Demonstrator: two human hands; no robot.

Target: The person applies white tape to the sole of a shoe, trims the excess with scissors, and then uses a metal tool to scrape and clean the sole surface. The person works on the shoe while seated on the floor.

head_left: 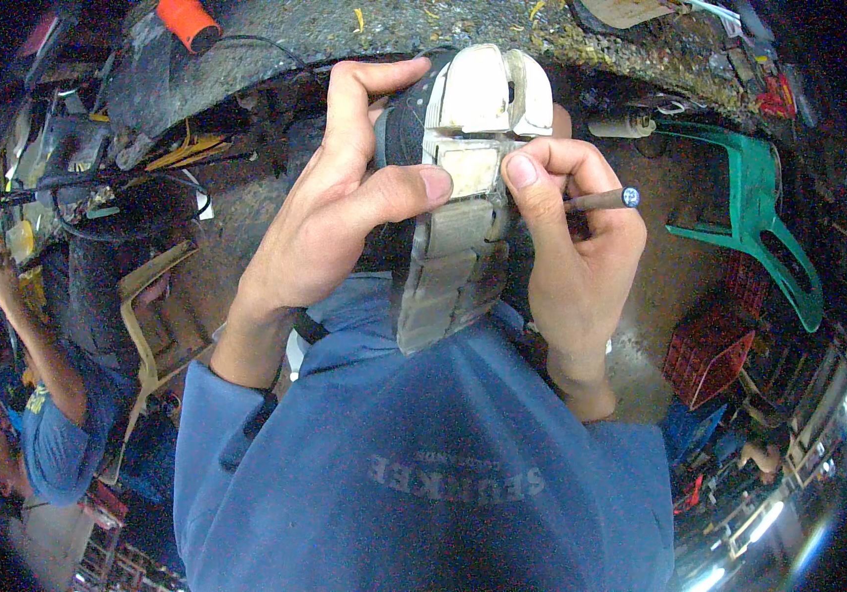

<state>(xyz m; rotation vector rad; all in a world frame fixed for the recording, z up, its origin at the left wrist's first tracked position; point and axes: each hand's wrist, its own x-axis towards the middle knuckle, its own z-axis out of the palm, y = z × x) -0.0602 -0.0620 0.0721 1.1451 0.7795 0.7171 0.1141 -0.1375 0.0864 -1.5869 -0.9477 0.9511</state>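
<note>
Head view, looking down over a blue shirt (423,464): a person holds a worn shoe (458,197) sole-up between both hands, close in front of the chest. The shoe's long axis runs near-vertically in the picture, one end up by the rough concrete ledge (345,39) and the other pointing back toward the body. Its pale, segmented sole faces the camera, its dark upper showing at the left edge.

The left hand (335,227) wraps the shoe from the left, its fingers (359,99) curled over the upper end and its thumb pressed flat across the middle of the sole. The right hand (572,247) comes in from the right, thumb tip set against the sole's edge directly opposite the left thumb, so the two thumbs almost meet over one sole block. The right fingers are folded shut around a thin brown stick-like tool (601,200) with a dark tip, which juts out to the right, away from the shoe; which end does the work cannot be told.

Both hands are on the shoe; the left carries it, the right bears on the seam at the sole's right edge.

A green plastic chair (759,217), a red crate (710,355) and another seated person (48,395) lie around on the floor.
</note>
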